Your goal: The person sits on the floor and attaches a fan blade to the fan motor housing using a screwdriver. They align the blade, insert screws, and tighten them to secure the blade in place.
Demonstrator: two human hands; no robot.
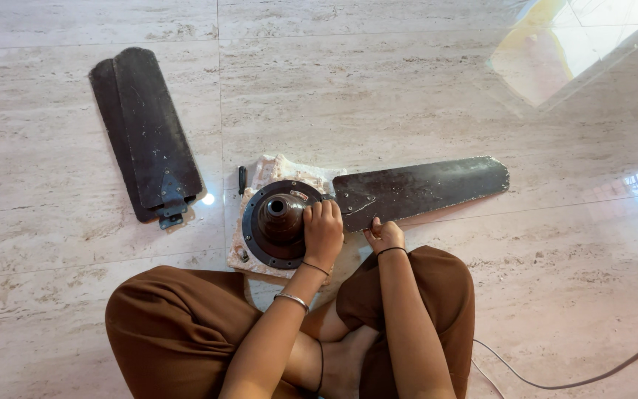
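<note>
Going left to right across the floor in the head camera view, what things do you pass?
Stacked loose fan blades → small dark tool → fan motor hub → left hand → right hand → attached fan blade → cable.

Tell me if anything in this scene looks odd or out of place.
The ceiling fan is in pieces on the floor. Its motor sits on a cloth with one blade attached; two loose blades lie stacked, apart. The left hand grips the motor; the right hand rests by the blade's root.
</note>
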